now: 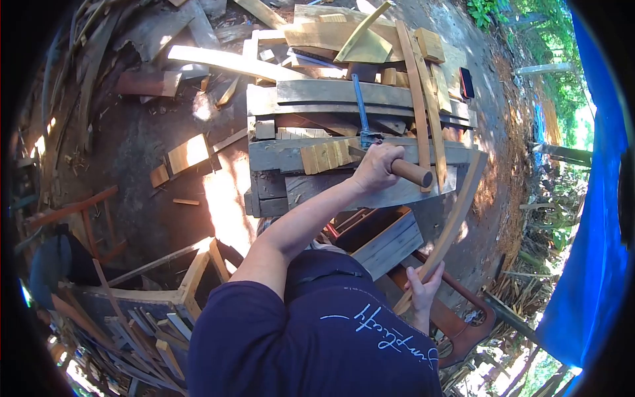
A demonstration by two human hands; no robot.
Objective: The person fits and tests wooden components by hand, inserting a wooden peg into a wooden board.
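My left hand [380, 169] reaches over the workbench, fingers wrapped round a wooden-handled tool [415, 173]. The thick round handle end sticks out to the right of the fist; its working end is mostly hidden. Just beyond the fist is a blue bar clamp [360, 102], its bar pointing away from me. A light wooden block [327, 157] lies left of the fist on the workbench [268, 159]. Low on the right, my right hand [424, 284] is closed round a long wooden strip [458, 215], which slants up past the bench's right end.
Boards and offcuts [344, 36] are piled on the far side of the bench. A phone [467, 83] lies at its right edge. Below the bench is an open wooden box [387, 241]. A red-brown frame [473, 324] stands right. Scrap wood [188, 153] litters the ground; a blue tarp [589, 251] hangs right.
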